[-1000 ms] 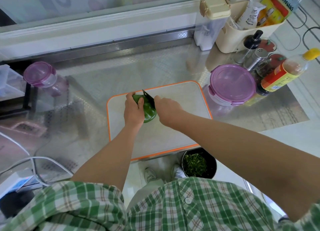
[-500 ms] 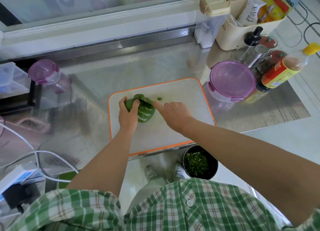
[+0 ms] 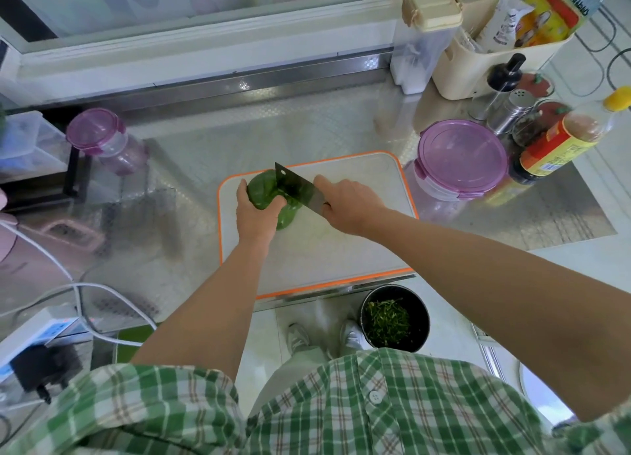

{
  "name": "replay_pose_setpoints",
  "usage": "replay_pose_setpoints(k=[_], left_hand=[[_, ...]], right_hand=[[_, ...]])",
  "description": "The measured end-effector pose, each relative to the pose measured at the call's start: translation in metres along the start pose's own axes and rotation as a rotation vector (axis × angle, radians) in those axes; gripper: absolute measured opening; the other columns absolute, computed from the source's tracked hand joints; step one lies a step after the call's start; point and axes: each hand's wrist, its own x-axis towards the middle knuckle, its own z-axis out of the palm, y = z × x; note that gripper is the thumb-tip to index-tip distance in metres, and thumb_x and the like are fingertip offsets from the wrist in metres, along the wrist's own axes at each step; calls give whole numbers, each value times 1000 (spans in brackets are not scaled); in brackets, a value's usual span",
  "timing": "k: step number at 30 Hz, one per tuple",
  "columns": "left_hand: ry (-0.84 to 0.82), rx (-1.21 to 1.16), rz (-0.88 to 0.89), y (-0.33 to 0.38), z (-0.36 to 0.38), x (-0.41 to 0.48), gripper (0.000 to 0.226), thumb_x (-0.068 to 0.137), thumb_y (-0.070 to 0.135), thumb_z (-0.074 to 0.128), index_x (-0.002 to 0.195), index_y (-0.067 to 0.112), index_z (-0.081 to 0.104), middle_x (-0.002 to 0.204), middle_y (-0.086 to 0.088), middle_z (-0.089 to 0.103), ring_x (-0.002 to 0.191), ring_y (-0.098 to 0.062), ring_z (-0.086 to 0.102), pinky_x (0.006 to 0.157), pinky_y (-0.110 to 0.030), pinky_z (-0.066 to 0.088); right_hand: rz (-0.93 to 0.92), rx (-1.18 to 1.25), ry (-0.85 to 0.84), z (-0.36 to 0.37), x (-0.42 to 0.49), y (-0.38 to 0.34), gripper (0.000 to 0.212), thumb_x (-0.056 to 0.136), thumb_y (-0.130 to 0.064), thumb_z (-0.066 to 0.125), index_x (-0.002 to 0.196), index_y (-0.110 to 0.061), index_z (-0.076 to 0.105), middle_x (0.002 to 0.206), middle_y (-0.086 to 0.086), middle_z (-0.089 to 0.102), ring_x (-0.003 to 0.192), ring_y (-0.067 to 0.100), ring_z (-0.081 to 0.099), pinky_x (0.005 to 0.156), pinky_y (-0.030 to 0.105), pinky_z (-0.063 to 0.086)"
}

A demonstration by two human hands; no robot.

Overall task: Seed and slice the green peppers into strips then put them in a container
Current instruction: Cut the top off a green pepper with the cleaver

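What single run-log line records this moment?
phase: slicing | left hand: grips pepper on board | right hand: holds knife, blade at pepper

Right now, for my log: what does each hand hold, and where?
Left hand grips green pepper on its left side; right hand holds knife by the handle.

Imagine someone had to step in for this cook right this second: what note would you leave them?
Left hand: grips the green pepper, steadying it on the cutting board.
Right hand: holds the knife, its blade laid across the pepper.
Container: right of the board, purple lid on.
Done: the pepper is on the board and under the blade. How deep the cut goes cannot be seen.
Left: no strips show yet, so seed it, slice it, open the container and load the strips.
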Motion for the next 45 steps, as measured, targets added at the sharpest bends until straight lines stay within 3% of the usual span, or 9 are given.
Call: replay_pose_setpoints(k=[4, 9, 15, 19, 25, 31, 35, 41, 45], left_hand=[[-37, -42, -93, 1, -5, 0, 55, 82, 27, 71, 124, 29, 35, 119, -2, 50, 107, -22, 58, 81, -48, 59], [-66, -58, -94, 4, -5, 0, 38, 95, 23, 61, 117, 23, 29, 130, -10, 43, 109, -30, 59, 59, -43, 61], [-24, -64, -2, -7, -6, 2, 60, 73, 35, 67, 115, 26, 24, 120, -5, 46, 113, -30, 58, 86, -59, 54], [-14, -36, 53, -16, 0, 8, 61, 69, 34, 67, 111, 41, 24, 126, -9, 45, 114, -28, 57, 88, -60, 52], [-8, 25, 30, -2, 9, -2, 91, 83, 12, 73, 152, 34, 17, 133, -4, 22, 112, -26, 43, 95, -57, 50], [-24, 58, -49, 4, 6, -2, 67, 79, 9, 73, 135, 21, 39, 121, -5, 24, 90, -16, 48, 88, -50, 56], [-97, 37, -27, 0, -4, 0, 64, 78, 2, 69, 131, 17, 36, 123, -6, 44, 111, -29, 55, 84, -54, 56], [-192, 32, 14, -2, -8, 3, 65, 80, -6, 67, 133, 14, 36, 122, -9, 52, 116, -31, 55, 92, -57, 52], [-145, -8, -4, -2, -4, 4, 63, 81, -4, 66, 131, 16, 35, 123, -7, 50, 115, -30, 55, 90, -57, 53]], right_hand=[[-40, 39, -22, -8, -2, 4, 28, 94, -22, 42, 119, -9, 43, 93, 18, 60, 82, 38, 57, 61, 34, 33], [-31, 88, -4, -16, -1, 10, 31, 90, -31, 43, 111, -9, 48, 88, 17, 59, 84, 39, 58, 62, 34, 31], [50, 142, 46, -18, 2, 10, 29, 91, -22, 48, 116, -9, 48, 100, 22, 62, 90, 41, 58, 64, 34, 30], [36, 153, -11, -18, 2, 3, 32, 94, -28, 47, 115, -5, 48, 102, 21, 62, 92, 39, 58, 66, 33, 31], [90, 132, -99, -18, 6, 1, 35, 94, -32, 50, 119, -8, 46, 110, 17, 59, 98, 35, 56, 68, 31, 33], [92, 139, -168, -21, 4, 2, 34, 92, -26, 51, 120, -7, 45, 109, 15, 57, 95, 32, 54, 68, 31, 32], [64, 160, -269, -27, 6, -5, 27, 92, -29, 53, 111, -11, 45, 94, 6, 52, 83, 26, 51, 67, 32, 37], [59, 116, -369, -43, 25, -14, 31, 82, -55, 55, 80, -24, 52, 75, 2, 62, 70, 24, 63, 67, 42, 57], [65, 68, -330, -40, 25, -20, 28, 92, -41, 54, 100, -14, 50, 92, 4, 59, 77, 24, 55, 55, 29, 44]])
